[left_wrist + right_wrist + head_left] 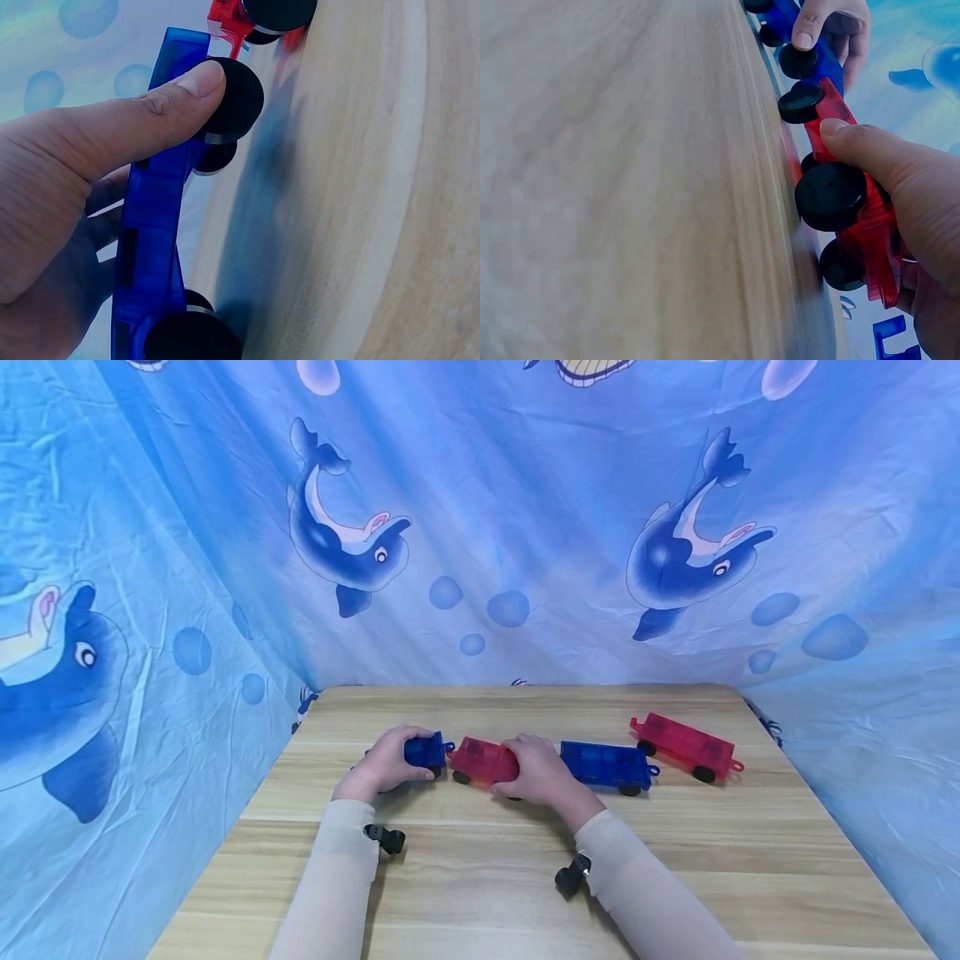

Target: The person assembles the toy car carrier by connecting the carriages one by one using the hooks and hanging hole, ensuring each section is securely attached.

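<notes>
Left hand (390, 762) grips a blue plastic wagon (425, 752), right hand (537, 770) a red plastic wagon (482, 760); tilting may misalign couplings (449, 747).

Two blue cars (425, 752), two red cars (480, 759)

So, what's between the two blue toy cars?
A red toy car, with the right hand gripping it. The head view shows both between the leftmost blue car and the other blue car.
</notes>
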A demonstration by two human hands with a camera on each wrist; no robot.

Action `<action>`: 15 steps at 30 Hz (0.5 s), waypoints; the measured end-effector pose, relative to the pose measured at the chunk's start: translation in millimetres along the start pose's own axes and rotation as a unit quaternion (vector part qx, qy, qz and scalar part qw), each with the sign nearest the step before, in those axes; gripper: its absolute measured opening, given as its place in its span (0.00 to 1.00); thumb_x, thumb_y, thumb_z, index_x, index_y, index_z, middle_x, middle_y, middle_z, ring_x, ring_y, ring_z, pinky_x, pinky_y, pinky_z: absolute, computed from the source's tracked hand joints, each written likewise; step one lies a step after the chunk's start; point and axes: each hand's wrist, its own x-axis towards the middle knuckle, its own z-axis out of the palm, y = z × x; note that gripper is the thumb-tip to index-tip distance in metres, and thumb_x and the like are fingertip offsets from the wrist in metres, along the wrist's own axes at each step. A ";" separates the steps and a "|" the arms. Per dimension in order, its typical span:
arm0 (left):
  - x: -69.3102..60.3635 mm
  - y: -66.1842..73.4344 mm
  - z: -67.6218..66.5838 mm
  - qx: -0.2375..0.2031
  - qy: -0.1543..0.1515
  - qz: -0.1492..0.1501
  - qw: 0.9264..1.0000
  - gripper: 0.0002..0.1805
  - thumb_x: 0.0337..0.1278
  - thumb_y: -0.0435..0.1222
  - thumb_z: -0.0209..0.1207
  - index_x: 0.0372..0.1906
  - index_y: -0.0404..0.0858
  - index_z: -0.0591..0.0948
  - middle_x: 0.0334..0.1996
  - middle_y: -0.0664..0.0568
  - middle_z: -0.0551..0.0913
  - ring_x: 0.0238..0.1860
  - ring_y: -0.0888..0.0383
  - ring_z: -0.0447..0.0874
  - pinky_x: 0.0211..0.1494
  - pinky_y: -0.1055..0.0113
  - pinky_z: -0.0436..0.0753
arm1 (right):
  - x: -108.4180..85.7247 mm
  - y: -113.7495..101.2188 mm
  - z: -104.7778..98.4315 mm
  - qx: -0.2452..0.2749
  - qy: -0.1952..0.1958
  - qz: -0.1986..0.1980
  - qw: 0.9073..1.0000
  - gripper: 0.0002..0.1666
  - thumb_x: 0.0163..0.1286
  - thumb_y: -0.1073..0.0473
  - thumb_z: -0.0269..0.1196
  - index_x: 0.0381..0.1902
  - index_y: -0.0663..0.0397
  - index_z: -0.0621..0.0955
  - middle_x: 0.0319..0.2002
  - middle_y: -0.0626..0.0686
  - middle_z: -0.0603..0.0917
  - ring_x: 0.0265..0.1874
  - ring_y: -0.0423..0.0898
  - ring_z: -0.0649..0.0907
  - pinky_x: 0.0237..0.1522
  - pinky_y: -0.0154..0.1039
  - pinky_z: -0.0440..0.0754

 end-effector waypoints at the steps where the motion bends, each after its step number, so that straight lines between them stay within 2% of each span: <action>1: -0.1 0.0 0.1 -0.001 0.001 0.000 1.000 0.41 0.47 0.39 0.82 0.70 0.45 0.79 0.67 0.44 0.77 0.69 0.38 0.73 0.70 0.38 0.73 | 0.1 -0.1 -0.3 0.000 0.000 -0.002 1.000 0.49 0.53 0.31 0.78 0.67 0.49 0.81 0.57 0.49 0.83 0.55 0.49 0.79 0.61 0.52 0.77; 9: 1.6 -6.9 0.5 -0.001 0.007 -0.004 1.000 0.41 0.48 0.40 0.82 0.70 0.46 0.79 0.69 0.44 0.76 0.70 0.37 0.72 0.70 0.36 0.71 | 0.1 -0.2 -2.9 0.001 -0.004 -0.005 1.000 0.49 0.54 0.31 0.78 0.68 0.49 0.80 0.58 0.48 0.83 0.56 0.49 0.79 0.63 0.53 0.75; 15: 1.1 -6.7 -1.5 0.000 0.006 -0.015 1.000 0.42 0.48 0.40 0.82 0.71 0.47 0.78 0.68 0.45 0.76 0.71 0.37 0.72 0.71 0.36 0.71 | 0.1 -0.5 -4.5 0.004 -0.010 -0.003 1.000 0.48 0.55 0.31 0.77 0.68 0.49 0.80 0.59 0.50 0.82 0.57 0.50 0.79 0.62 0.54 0.76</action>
